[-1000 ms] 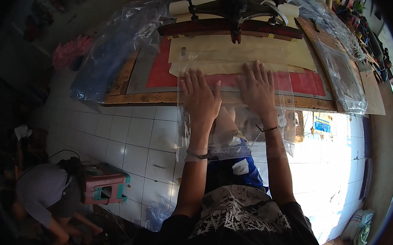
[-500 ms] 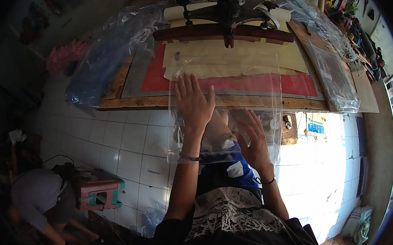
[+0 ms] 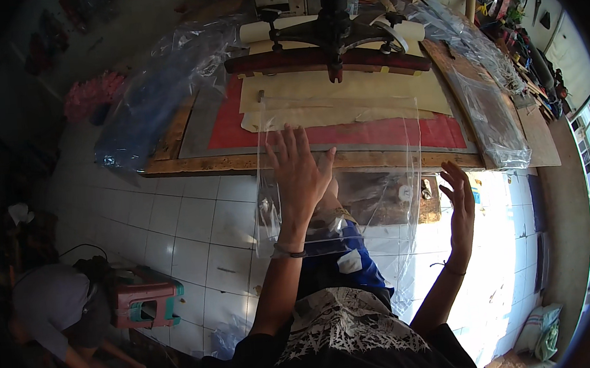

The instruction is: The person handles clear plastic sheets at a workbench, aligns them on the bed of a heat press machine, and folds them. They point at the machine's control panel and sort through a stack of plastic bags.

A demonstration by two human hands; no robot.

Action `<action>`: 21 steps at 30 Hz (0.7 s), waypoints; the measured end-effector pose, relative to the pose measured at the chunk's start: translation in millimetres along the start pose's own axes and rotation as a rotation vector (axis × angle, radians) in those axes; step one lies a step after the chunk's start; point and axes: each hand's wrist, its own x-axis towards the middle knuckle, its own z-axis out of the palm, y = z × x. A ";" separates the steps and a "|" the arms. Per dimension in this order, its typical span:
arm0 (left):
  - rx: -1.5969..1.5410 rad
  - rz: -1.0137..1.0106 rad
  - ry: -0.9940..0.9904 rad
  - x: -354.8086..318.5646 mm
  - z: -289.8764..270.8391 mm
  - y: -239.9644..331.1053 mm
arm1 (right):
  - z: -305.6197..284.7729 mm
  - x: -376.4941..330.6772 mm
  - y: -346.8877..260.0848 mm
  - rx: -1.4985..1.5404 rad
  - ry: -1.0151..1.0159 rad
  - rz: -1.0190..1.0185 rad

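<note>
Evidently thin, limp, slippery: clear plastic bag | pressed flat under spread left hand | right hand open, apart | best pinched at edge.

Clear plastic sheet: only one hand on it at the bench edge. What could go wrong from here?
1. The clear plastic sheet hangs past the wooden bench edge; only the left hand presses it, the right hand is off to the side, so it may slide or skew.
2. Its far edge lies near the red press bar; it could misalign on the tan sheet.
3. Loose film could crease.
</note>
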 end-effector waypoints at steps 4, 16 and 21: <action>-0.069 -0.027 -0.078 -17.8 -8.7 5.6 | 42.9 22.0 2.8 0.009 -0.020 0.023; -0.699 0.100 -0.279 -110.8 -34.2 20.8 | 68.1 21.5 9.4 0.176 -0.012 0.069; -0.592 0.201 -0.382 -127.2 -34.4 30.3 | 81.8 9.5 12.0 0.062 0.087 -0.035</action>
